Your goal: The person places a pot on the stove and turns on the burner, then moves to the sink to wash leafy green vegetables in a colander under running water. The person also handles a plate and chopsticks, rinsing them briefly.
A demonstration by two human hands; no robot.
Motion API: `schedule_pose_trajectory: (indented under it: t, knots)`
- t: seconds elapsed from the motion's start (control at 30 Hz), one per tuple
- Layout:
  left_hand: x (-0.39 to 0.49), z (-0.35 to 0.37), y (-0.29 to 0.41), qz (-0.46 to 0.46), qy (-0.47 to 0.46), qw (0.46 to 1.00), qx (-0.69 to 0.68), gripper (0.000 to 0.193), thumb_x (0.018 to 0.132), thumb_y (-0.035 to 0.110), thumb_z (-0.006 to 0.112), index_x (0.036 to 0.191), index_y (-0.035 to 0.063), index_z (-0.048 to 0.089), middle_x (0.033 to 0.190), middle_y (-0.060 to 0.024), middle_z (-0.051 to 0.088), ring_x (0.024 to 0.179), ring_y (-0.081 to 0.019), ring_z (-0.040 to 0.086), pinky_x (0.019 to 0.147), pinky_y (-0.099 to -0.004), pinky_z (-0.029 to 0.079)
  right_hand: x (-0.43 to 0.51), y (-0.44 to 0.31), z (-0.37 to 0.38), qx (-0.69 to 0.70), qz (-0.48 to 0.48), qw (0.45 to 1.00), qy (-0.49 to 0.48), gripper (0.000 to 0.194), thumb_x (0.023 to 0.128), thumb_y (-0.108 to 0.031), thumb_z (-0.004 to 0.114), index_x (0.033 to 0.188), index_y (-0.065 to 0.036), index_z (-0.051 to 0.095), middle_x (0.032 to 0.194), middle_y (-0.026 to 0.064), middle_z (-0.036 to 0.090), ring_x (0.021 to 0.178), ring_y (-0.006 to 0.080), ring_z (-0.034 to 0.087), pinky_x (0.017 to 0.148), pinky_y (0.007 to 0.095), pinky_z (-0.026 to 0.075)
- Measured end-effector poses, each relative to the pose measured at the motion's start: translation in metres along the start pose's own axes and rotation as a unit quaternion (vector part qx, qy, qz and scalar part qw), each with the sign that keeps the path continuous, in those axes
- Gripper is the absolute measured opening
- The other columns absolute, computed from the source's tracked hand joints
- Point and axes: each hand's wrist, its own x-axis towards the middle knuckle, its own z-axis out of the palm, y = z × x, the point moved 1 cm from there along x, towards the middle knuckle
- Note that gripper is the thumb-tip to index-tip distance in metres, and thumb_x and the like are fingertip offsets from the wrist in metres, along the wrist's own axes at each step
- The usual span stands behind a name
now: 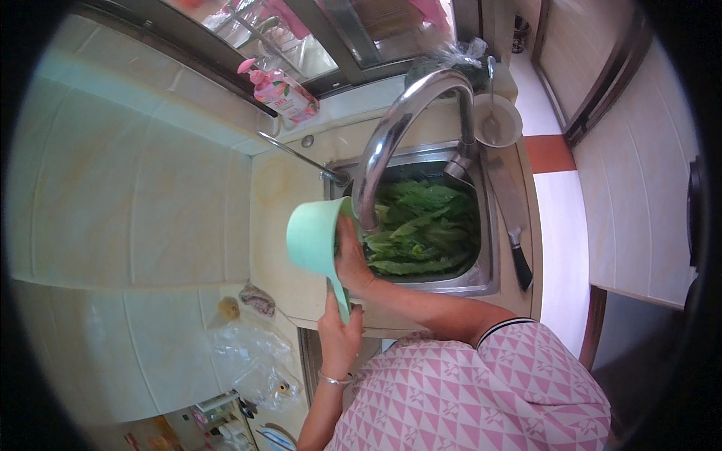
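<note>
A mint-green plastic dipper (pixel 312 237) is tipped on its side at the left edge of the sink. My left hand (pixel 339 341), with a bracelet at the wrist, is closed around its handle. My right hand (pixel 354 262) reaches into the dipper's mouth; part of its fingers is hidden there, so whether they hold anything cannot be told. Right of both hands, long green leafy vegetables (pixel 423 231) fill the stainless steel sink (pixel 489 248). A curved chrome faucet (pixel 397 124) arches over the sink, its outlet end close to the dipper's rim.
On the right counter lie a knife (pixel 510 203) with a black handle and a white bowl (pixel 482 127) holding a spoon (pixel 491 121). A pink pump bottle (pixel 287 98) stands on the window ledge. Clear plastic bags (pixel 254 355) sit on the lower-left counter.
</note>
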Motion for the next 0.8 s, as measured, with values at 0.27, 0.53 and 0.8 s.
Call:
schedule_pose_trajectory:
  t: [0.27,0.53,0.8]
  knots:
    - [-0.008,0.012,-0.058,-0.238,-0.141,0.774,-0.569,0.034,0.089,0.009,0.056,0.122,0.0036,0.048,0.080,-0.0034,0.057,0.053,-0.0050,0.049,0.047,-0.0182,0.039,0.020,-0.017,-0.048,-0.296,-0.002,0.891,-0.345,0.068,0.070,-0.037,0.070,0.125,-0.007,0.043,0.122,0.0186,0.043,0.115,0.0371,0.046,0.090,0.0479,0.043]
    - [-0.018,0.016,-0.068,-0.254,-0.157,0.682,-0.667,0.042,0.090,0.009,0.054,0.129,0.0021,0.043,0.083,-0.0039,0.055,0.053,-0.0064,0.047,0.049,-0.0190,0.038,0.049,-0.035,-0.071,-0.073,0.046,0.959,-0.271,0.033,0.089,-0.030,0.055,0.106,-0.002,0.059,0.093,0.0093,0.061,0.084,0.0218,0.062,0.073,0.0332,0.050]
    - [-0.037,-0.004,-0.084,-0.254,-0.111,0.693,-0.665,0.046,0.090,0.007,0.051,0.133,0.0016,0.038,0.084,-0.0038,0.054,0.053,-0.0062,0.047,0.049,-0.0206,0.038,0.051,0.065,-0.136,-0.352,0.046,0.869,-0.344,0.017,0.077,-0.018,0.064,0.091,-0.010,0.068,0.083,0.0143,0.067,0.075,0.0298,0.065,0.069,0.0375,0.052]
